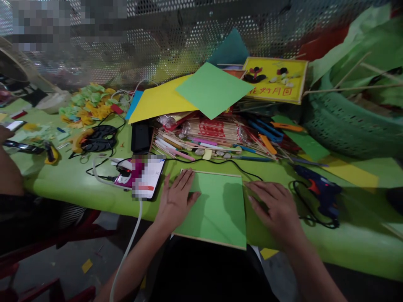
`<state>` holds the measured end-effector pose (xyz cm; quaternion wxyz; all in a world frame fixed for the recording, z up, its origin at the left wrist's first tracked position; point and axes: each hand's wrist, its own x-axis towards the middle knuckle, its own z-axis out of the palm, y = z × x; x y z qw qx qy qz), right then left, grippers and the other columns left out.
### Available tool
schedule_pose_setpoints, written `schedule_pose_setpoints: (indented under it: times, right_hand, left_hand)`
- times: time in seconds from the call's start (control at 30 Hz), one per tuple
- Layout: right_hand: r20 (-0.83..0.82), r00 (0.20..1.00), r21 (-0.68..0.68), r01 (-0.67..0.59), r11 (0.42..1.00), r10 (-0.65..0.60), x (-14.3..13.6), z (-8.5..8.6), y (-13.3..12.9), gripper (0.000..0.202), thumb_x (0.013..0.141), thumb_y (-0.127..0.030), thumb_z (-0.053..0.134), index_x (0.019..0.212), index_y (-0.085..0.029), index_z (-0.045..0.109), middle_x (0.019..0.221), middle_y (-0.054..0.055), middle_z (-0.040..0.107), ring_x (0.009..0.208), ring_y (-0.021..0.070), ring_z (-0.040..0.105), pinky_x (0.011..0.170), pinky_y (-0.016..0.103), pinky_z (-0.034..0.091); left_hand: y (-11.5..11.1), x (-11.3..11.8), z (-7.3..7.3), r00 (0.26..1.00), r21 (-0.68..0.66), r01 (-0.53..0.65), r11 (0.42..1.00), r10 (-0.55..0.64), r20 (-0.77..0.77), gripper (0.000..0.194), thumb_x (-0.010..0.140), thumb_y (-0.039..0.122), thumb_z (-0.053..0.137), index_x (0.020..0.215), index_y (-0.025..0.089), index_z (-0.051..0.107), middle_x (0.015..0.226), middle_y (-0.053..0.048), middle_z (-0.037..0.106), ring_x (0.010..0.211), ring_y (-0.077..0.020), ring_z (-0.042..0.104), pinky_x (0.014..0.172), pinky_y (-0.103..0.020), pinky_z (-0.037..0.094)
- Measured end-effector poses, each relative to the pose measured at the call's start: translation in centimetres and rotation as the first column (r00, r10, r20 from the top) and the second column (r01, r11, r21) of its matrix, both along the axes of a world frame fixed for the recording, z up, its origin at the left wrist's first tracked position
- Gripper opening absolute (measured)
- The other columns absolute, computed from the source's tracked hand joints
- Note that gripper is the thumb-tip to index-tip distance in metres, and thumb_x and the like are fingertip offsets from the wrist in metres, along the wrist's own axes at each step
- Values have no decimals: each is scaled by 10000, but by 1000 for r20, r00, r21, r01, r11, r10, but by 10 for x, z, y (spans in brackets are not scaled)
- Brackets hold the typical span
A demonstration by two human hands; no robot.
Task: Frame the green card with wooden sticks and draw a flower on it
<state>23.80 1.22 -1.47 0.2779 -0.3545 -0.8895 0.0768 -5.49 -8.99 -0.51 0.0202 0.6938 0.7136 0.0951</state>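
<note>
A green square sheet (210,209) lies at the front edge of the table, with thin wooden sticks along its far and near edges. On its left side rests my left hand (178,197), fingers stretched out towards the far left corner. My right hand (277,203) is just beyond the sheet's right edge, fingers extended and holding nothing; whether its fingertips touch the edge I cannot tell. To the right of that hand lies a dark blue glue gun (319,193) with a red trigger and a black cord.
Bundled sticks, pens and cutters (267,142) pile up behind the sheet, under yellow paper (163,98). A green basket (355,121) stands at right. Left are a phone (154,176) with a white cable, a black phone (141,137) and another person's arm (9,167).
</note>
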Motion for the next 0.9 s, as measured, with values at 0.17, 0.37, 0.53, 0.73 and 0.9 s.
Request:
schedule_pose_setpoints:
  times: [0.17, 0.37, 0.53, 0.73, 0.9]
  right_hand:
    - [16, 1000, 22, 8, 1000, -8, -3, 1, 3, 329, 988, -237, 586, 1295, -214, 700, 1128, 98, 755, 1018, 277, 656, 855, 438, 496]
    - [126, 992, 71, -18, 997, 9, -17, 18, 17, 322, 1020, -253, 519, 1274, -200, 711, 1155, 106, 756, 1046, 288, 651, 869, 437, 473]
    - [177, 975, 57, -147, 988, 134, -41, 20, 35, 350, 1018, -263, 495, 1297, -203, 698, 1179, 109, 743, 1058, 279, 657, 886, 430, 473]
    - [157, 980, 118, -141, 983, 122, -51, -2, 42, 341, 1007, -271, 480, 1231, -216, 731, 1114, 116, 740, 1011, 289, 651, 838, 429, 471]
    - [198, 972, 123, -154, 980, 128, -45, -10, 42, 330, 1000, -276, 490, 1217, -234, 735, 1097, 111, 740, 1000, 292, 643, 839, 431, 478]
  left_hand:
    - [3, 6, -2, 999, 15, -36, 999, 36, 18, 534, 1057, 402, 460, 1550, 196, 444, 1601, -96, 454, 1478, -302, 449, 1270, -590, 183]
    - [2, -6, 5, 996, 91, -61, 994, 56, 63, 462, 1074, 314, 393, 1508, 196, 498, 1552, -90, 532, 1468, -277, 463, 1245, -563, 267]
    - [5, -27, 7, 987, 170, -134, 976, 116, 114, 393, 1047, 248, 434, 1393, 215, 616, 1423, -93, 648, 1386, -267, 528, 1155, -482, 418]
    - [11, -34, 2, 986, 158, -166, 973, 159, 56, 356, 1017, 220, 502, 1326, 277, 670, 1347, -78, 668, 1345, -277, 516, 1072, -462, 457]
    - [12, -31, 1, 991, 158, -136, 978, 131, 40, 323, 1024, 291, 529, 1306, 291, 688, 1348, -75, 664, 1338, -285, 504, 1048, -461, 450]
